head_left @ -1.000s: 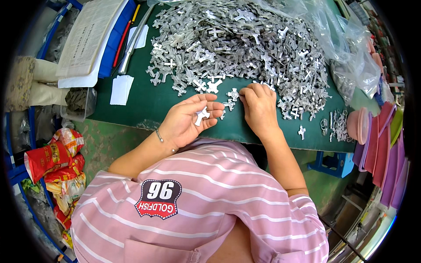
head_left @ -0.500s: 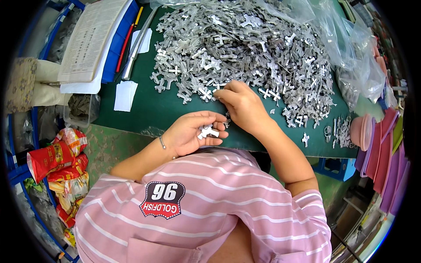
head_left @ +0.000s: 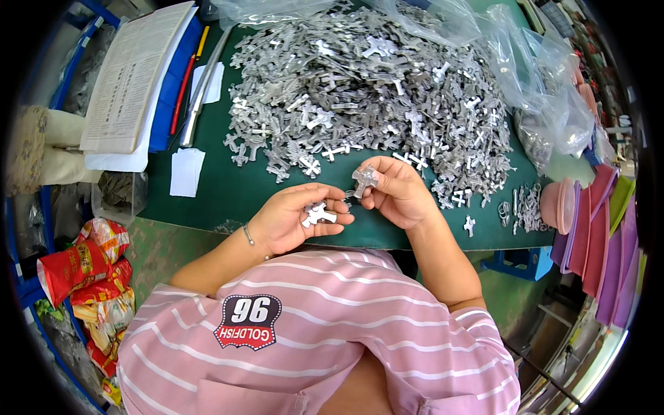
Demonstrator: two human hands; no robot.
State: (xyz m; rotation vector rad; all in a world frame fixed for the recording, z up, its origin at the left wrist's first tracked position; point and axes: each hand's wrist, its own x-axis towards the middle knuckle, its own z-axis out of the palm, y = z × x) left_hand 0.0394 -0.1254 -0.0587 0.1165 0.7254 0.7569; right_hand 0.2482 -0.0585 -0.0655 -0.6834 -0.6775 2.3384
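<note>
A big heap of small silver cross-shaped metal parts [head_left: 366, 90] covers the far half of a green table [head_left: 221, 187]. My left hand [head_left: 294, 218] is palm up at the table's near edge and cups a few of these metal crosses [head_left: 317, 214]. Right beside it, my right hand [head_left: 398, 190] pinches one metal cross [head_left: 363, 178] upright between thumb and fingers. The two hands almost touch.
Clear plastic bags [head_left: 532, 76] lie at the heap's right. A small sorted group of parts [head_left: 522, 206] sits by the right edge near pink trays [head_left: 595, 221]. A printed paper pad [head_left: 131, 76], pens and white slips [head_left: 187, 171] are at left. Red snack bags [head_left: 83, 266] lie below.
My right hand has drawn back from the heap with one cross pinched in it. My left hand has stayed near the table edge with its parts.
</note>
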